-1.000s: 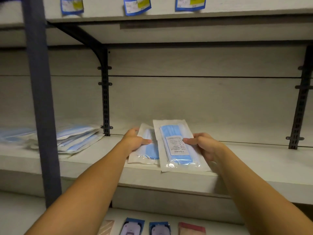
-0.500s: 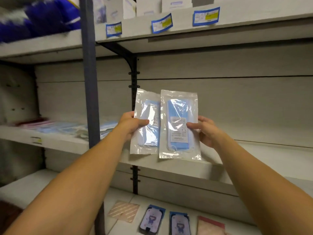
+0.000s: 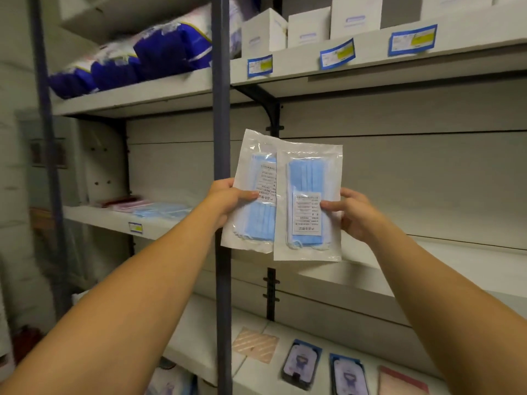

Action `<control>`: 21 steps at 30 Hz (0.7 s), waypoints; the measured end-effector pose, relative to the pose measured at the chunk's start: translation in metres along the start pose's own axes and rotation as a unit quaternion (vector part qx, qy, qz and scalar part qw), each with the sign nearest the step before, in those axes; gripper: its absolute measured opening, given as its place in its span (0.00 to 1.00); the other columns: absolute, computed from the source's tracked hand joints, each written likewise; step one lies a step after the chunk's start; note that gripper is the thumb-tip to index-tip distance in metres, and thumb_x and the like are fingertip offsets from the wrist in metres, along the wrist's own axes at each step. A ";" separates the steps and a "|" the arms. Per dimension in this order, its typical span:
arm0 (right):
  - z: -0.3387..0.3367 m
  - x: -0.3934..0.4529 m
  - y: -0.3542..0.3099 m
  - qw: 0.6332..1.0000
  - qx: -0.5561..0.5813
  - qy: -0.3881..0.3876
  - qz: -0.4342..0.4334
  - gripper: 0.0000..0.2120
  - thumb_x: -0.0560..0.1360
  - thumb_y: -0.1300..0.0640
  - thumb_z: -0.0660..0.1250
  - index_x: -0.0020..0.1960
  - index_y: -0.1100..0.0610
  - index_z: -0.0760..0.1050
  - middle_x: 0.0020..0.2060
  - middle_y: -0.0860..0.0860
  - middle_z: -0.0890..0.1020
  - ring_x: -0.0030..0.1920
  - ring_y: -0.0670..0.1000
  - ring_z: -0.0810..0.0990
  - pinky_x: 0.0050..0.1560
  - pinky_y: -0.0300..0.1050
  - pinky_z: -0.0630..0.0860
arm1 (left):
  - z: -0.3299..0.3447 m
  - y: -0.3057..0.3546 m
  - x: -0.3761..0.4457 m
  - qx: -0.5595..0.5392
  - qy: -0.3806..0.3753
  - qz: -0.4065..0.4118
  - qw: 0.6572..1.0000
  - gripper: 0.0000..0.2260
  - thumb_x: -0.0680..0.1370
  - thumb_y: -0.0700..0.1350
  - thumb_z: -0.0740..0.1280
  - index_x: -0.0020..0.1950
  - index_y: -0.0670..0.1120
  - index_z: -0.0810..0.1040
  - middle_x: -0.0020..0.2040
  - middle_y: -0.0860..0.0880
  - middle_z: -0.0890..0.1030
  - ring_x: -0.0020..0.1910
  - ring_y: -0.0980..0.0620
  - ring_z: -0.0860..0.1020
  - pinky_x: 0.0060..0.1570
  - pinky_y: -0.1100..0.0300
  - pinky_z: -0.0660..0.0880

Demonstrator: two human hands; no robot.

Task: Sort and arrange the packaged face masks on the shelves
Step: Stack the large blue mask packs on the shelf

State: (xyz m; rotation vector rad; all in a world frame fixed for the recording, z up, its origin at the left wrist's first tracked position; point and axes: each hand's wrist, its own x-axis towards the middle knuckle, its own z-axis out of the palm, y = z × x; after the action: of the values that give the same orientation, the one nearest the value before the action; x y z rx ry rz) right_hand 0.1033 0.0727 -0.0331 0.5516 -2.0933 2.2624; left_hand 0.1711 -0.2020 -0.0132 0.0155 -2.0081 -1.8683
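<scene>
Holding two packs of blue face masks up in the air in front of the shelves, the person has one pack in each hand. The left hand (image 3: 228,199) pinches the left pack (image 3: 253,192) at its left edge, thumb across the front and fingers curled behind. The right hand (image 3: 352,212) grips the right pack (image 3: 309,203) by its right edge, thumb pressed on the white label and fingers wrapped round the back. Both packs stand upright, side by side, the right one overlapping the left one's edge. They hang clear of the middle shelf (image 3: 427,269) behind and below them, touching nothing but the hands and each other.

A dark upright post (image 3: 222,138) runs just left of the packs. Down on the bottom shelf lie some small flat packets (image 3: 302,363). Farther left, on the neighbouring shelf, rests a blurred pile of masks (image 3: 162,209), pink and blue. Up top sit blue bags (image 3: 159,52) and white boxes (image 3: 310,27), with blue-edged price tags (image 3: 337,54) along the shelf front.
</scene>
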 end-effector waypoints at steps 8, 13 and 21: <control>0.098 -0.005 0.022 0.999 0.004 -0.042 0.025 0.20 0.72 0.67 0.74 0.62 0.56 0.76 0.53 0.54 0.86 0.54 0.58 0.85 0.53 0.60 0.83 | -0.110 -0.011 -0.016 0.013 0.041 -0.012 0.999 0.15 0.72 0.37 0.78 0.56 0.45 0.81 0.52 0.47 0.85 0.49 0.46 0.84 0.42 0.51 0.82; 0.163 -0.008 0.031 0.998 -0.009 -0.055 0.027 0.19 0.73 0.65 0.75 0.61 0.56 0.76 0.54 0.54 0.85 0.53 0.57 0.85 0.49 0.58 0.84 | -0.181 -0.021 -0.024 0.030 0.080 -0.019 0.996 0.16 0.72 0.38 0.78 0.57 0.45 0.81 0.52 0.47 0.85 0.50 0.44 0.84 0.46 0.46 0.83; 0.250 -0.013 0.041 0.997 -0.010 -0.070 0.024 0.17 0.73 0.65 0.74 0.59 0.55 0.77 0.51 0.53 0.86 0.51 0.55 0.85 0.47 0.54 0.84 | -0.261 -0.041 -0.036 0.036 0.127 -0.030 0.991 0.15 0.73 0.40 0.78 0.57 0.47 0.81 0.50 0.49 0.85 0.48 0.46 0.84 0.40 0.51 0.83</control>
State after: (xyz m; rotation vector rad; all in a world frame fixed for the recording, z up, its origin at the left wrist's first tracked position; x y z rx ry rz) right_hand 0.1675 -0.1708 -0.0649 0.6854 -2.2132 2.2875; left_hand 0.2699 -0.4459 -0.0543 0.3214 -1.9158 -1.7299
